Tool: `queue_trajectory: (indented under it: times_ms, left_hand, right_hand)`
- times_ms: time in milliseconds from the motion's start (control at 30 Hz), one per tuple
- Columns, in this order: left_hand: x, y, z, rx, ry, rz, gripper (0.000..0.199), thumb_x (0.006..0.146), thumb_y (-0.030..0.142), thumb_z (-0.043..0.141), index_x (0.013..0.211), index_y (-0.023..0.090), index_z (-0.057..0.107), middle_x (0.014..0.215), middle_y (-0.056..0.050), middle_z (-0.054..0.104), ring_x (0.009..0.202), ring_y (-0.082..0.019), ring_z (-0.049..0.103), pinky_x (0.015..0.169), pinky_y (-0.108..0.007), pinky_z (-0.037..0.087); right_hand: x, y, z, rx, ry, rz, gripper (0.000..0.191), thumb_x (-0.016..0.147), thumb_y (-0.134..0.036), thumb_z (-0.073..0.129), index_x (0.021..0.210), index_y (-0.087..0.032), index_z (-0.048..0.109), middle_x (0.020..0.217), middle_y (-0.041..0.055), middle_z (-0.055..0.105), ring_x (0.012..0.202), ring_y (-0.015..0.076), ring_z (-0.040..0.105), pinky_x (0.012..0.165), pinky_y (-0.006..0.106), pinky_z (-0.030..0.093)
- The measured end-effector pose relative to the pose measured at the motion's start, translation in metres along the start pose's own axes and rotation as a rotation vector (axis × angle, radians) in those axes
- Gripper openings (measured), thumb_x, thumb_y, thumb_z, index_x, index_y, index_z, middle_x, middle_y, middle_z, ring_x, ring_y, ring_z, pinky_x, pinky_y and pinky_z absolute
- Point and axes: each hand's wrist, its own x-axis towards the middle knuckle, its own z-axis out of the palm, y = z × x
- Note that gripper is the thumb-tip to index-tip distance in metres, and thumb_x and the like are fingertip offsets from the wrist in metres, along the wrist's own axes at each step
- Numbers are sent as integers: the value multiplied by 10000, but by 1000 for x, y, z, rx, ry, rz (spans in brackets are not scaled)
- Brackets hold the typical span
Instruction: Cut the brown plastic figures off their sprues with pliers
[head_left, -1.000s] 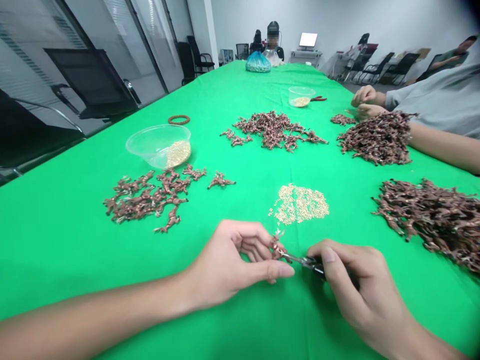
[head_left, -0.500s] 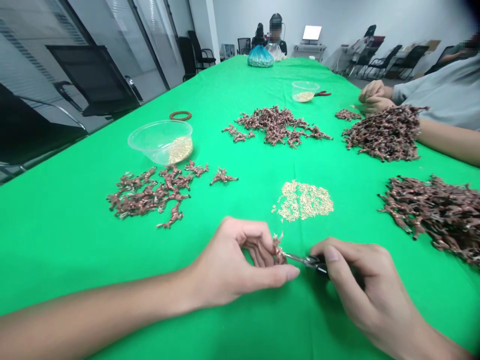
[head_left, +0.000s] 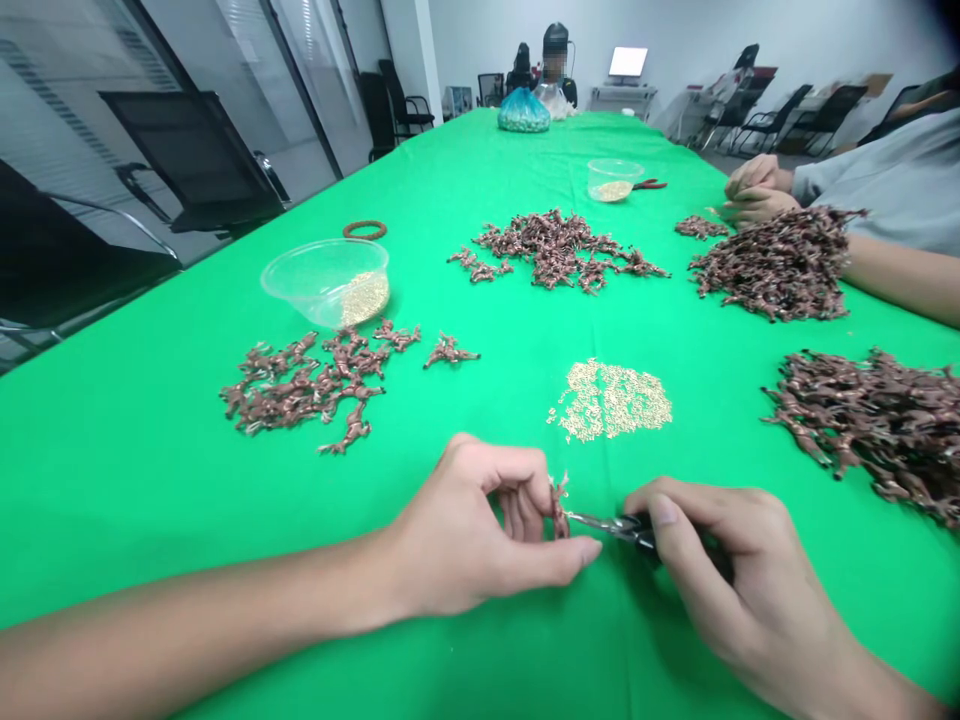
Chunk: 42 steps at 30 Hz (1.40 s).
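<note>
My left hand holds a small brown deer figurine between thumb and fingers, its pale antlers pointing up. My right hand is closed around the dark handles of needle-nose pliers. The thin metal jaws reach left and meet the figurine's side; a tiny piece at the tip is too small to make out. Beyond both hands lies a flat spread of tiny gold-coloured pieces. A loose heap of similar figurines lies to the left, with one figurine apart from it.
A clear plastic bowl with gold pieces stands behind the left heap, near a brown ring. More figurine heaps lie mid-table and right. A co-worker's hands rest at the far right, near red-handled pliers.
The view has shifted very slightly. Both hands keep nearly the same place, with the figurine still held and the pliers' tip still against it.
</note>
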Motion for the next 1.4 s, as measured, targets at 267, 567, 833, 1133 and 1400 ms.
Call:
queue_trajectory:
  times_ms: [267, 567, 833, 1133, 1400]
  left_hand:
    - [-2, -2, -1, 194, -73, 136, 342, 760, 330, 748, 594, 164, 499, 461, -18, 619, 402, -95, 513, 425, -200, 375]
    - [0, -4, -4, 231, -141, 219, 415, 783, 315, 757, 596, 179, 413, 468, 9, 589, 432, -74, 486, 451, -185, 370]
    - [1, -6, -4, 245, -157, 267, 398, 793, 336, 743, 611, 189, 421, 467, 51, 526, 437, -71, 443, 443, -193, 354]
    - [0, -5, -4, 252, -162, 255, 375, 800, 335, 739, 631, 184, 440, 468, 45, 536, 426, -66, 438, 443, -184, 359]
    - [1, -7, -3, 225, -171, 187, 294, 793, 312, 715, 657, 175, 494, 485, 13, 592, 430, -86, 512, 453, -188, 400]
  right_hand:
    - [1, 0, -3, -31, -70, -6, 370, 979, -281, 435, 681, -176, 628, 494, -53, 354, 411, 82, 331, 426, 263, 249]
    - [1, -1, -5, -43, -103, 19, 386, 978, -292, 437, 654, -178, 613, 492, -54, 358, 416, 79, 325, 435, 269, 244]
    - [-1, -1, -6, -91, -98, -23, 370, 975, -283, 441, 654, -184, 596, 495, -51, 367, 413, 87, 332, 443, 280, 248]
    - [-1, -1, -10, -104, -127, -13, 392, 976, -302, 446, 613, -191, 541, 491, -53, 371, 416, 84, 354, 448, 275, 264]
    - [-2, 7, -15, -50, -166, 35, 343, 983, -323, 445, 756, -188, 663, 529, -41, 430, 452, 101, 398, 448, 266, 295]
